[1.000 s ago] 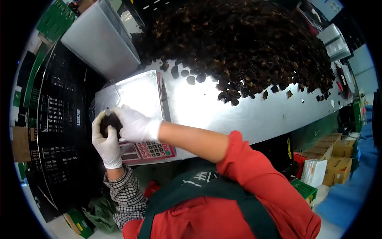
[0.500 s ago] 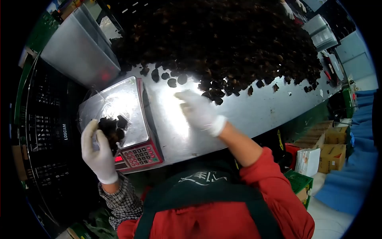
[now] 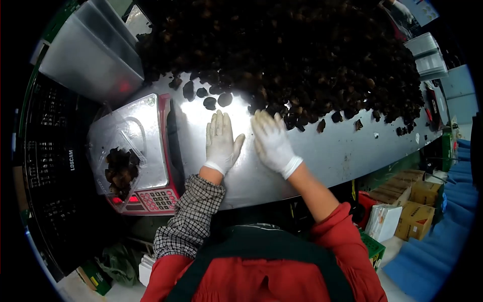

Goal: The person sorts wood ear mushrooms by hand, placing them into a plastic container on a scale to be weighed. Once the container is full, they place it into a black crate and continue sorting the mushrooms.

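Note:
My left hand (image 3: pixel 220 143), in a white glove, lies flat with its fingers stretched out over the metal table (image 3: pixel 322 151). Beside it my right hand (image 3: pixel 274 141), gloved too, has its fingers extended toward the edge of a large heap of dark, dried-looking mushroom pieces (image 3: pixel 302 65). Neither holds anything. A few loose dark pieces (image 3: pixel 210 103) lie just beyond my left fingertips. On the left, a red digital scale (image 3: pixel 160 126) with a metal plate carries a clear plastic bag (image 3: pixel 108 143) holding a small clump of dark pieces (image 3: pixel 122 170).
A tall translucent bin (image 3: pixel 93 60) stands behind the scale. Black LOSCAM crates (image 3: pixel 53 166) line the left side. At the right are pale containers (image 3: pixel 427 55), cardboard boxes (image 3: pixel 415 220) and blue sheeting (image 3: pixel 427 251). Another person's gloved hand (image 3: pixel 403 11) shows at far right.
My left hand has left the bag on the scale and come right onto the table. My right hand has moved slightly right, its fingers now pointing at the heap. The bag stays on the scale.

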`<control>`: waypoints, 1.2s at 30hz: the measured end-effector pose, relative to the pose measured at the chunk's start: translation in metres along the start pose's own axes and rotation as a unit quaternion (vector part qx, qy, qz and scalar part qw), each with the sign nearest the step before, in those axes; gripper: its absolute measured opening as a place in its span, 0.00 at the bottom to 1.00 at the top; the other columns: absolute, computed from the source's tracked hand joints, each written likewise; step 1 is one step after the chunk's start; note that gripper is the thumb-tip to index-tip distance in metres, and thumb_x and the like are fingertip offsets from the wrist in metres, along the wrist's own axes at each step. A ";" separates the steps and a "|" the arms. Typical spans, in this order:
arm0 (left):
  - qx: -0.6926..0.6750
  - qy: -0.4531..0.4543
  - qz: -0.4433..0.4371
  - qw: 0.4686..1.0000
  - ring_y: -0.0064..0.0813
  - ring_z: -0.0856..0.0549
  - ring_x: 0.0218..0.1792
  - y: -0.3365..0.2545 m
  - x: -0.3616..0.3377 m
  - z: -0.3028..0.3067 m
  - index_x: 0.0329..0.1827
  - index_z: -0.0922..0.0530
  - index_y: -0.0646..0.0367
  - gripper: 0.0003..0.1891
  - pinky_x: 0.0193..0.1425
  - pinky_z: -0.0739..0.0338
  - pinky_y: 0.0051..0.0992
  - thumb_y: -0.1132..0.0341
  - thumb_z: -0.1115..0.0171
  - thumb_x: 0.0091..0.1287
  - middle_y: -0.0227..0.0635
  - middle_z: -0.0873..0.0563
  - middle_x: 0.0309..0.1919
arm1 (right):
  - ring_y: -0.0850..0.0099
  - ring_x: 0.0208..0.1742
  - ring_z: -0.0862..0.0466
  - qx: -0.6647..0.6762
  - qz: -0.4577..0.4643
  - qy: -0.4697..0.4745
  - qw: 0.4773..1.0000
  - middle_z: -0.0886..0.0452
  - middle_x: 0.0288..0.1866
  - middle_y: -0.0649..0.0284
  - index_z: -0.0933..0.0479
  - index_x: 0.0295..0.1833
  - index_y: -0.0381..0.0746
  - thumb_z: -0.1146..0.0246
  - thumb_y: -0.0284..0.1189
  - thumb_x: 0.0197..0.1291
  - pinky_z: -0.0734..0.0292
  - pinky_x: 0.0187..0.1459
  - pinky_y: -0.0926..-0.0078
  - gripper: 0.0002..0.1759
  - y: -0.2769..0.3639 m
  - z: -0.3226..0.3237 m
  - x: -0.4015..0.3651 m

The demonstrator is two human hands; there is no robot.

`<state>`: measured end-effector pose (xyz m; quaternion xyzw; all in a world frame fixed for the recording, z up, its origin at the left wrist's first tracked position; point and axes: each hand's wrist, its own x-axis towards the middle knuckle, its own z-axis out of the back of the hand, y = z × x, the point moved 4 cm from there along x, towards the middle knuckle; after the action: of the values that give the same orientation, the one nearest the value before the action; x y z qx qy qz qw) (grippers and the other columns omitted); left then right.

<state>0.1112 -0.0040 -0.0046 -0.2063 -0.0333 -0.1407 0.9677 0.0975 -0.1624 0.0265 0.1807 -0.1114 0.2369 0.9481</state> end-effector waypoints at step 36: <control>-0.190 0.074 -0.260 0.944 0.50 0.33 0.71 -0.098 -0.042 -0.003 0.68 0.32 0.64 0.33 0.75 0.41 0.46 0.58 0.34 0.62 0.53 0.32 0.69 | 0.55 0.67 0.29 -0.041 -0.021 -0.090 0.995 0.24 0.62 0.55 0.21 0.56 0.41 0.36 0.25 0.51 0.39 0.70 0.50 0.23 -0.065 0.059 -0.029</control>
<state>0.0433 -0.0796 0.0260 -0.3592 0.0129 -0.4060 0.8402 0.0966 -0.2510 0.0524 0.1646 -0.2016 0.1949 0.9457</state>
